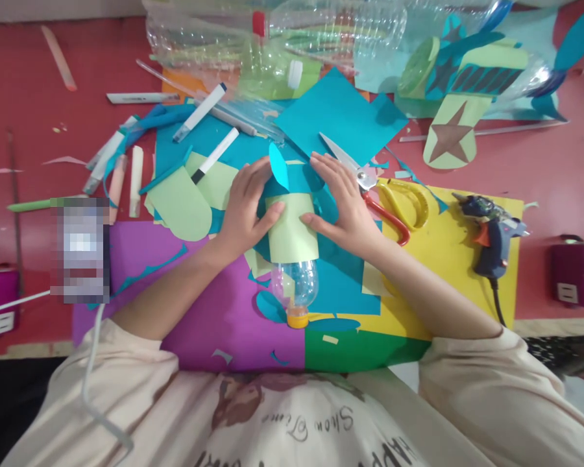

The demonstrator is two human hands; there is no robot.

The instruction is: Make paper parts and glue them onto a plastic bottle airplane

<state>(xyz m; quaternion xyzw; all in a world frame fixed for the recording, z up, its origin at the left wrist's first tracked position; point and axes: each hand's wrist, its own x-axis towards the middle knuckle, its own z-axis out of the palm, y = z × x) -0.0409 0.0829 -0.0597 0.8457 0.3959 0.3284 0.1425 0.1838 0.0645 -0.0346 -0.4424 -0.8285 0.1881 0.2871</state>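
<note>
A clear plastic bottle (305,285) with an orange cap lies on the coloured paper, its cap end toward me. Pale green paper (294,227) wraps its middle, and a blue paper band (299,178) covers the far end. A small light-blue paper leaf shape (278,166) stands up at that end. My left hand (249,206) rests along the left side, thumb on the green paper. Along the right side lies my right hand (343,204), its thumb also on the green paper. Between them, the two hands hold the wrapped bottle.
Scissors (370,181) lie right of my right hand, and a glue gun (496,237) sits on yellow paper (448,292). Several markers (202,110) and paper cut-outs (180,204) are at left. Plastic bottles (321,32) and a decorated bottle (486,71) line the back. A phone (82,250) is at left.
</note>
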